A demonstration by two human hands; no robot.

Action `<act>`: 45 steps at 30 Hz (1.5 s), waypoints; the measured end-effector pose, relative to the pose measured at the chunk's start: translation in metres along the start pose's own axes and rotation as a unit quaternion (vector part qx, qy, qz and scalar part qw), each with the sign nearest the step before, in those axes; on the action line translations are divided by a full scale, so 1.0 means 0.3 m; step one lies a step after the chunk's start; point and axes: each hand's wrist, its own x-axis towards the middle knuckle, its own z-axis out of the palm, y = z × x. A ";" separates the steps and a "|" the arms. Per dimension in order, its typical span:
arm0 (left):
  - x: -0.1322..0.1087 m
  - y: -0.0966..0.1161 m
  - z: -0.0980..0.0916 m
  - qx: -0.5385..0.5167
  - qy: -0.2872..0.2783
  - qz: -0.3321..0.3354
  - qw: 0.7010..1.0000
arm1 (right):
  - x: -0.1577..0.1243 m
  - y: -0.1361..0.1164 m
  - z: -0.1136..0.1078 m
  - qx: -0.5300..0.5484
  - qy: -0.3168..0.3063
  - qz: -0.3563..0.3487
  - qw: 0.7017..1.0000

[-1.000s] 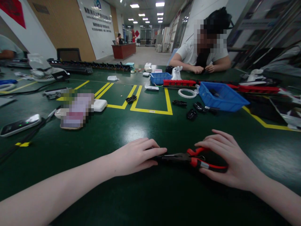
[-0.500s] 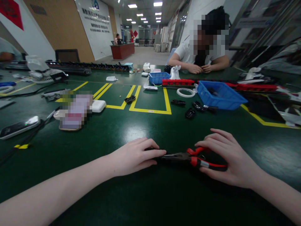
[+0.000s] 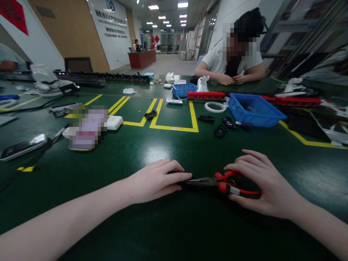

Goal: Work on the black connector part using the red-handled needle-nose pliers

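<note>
My right hand (image 3: 266, 185) is wrapped round the red-and-black handles of long-nose pliers (image 3: 221, 182). The pliers lie low over the green table (image 3: 152, 232), their dark jaws pointing left at my left fingertips. My left hand (image 3: 160, 180) pinches a small black part (image 3: 172, 172), mostly hidden under its fingers. The jaw tips meet or overlap the part beside my index fingertip; whether they grip it cannot be made out.
Several black parts (image 3: 219, 131) lie beyond my hands, near a white ring (image 3: 215, 106) and a blue bin (image 3: 255, 110). A phone (image 3: 88, 130) and a white box (image 3: 114, 122) are at left. Across the table sits a person (image 3: 231, 65) with forearms on it.
The pliers and my right hand have shifted slightly left, toward my left fingertips. My left hand has stayed in place.
</note>
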 end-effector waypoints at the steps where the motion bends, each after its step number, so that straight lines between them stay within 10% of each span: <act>1: 0.000 -0.001 0.000 -0.001 0.000 -0.001 1.000 | 0.000 0.000 -0.001 0.001 -0.001 0.001 1.000; 45: 0.002 0.006 -0.001 -0.003 0.002 -0.002 1.000 | 0.000 0.001 0.020 0.004 0.031 -0.001 1.000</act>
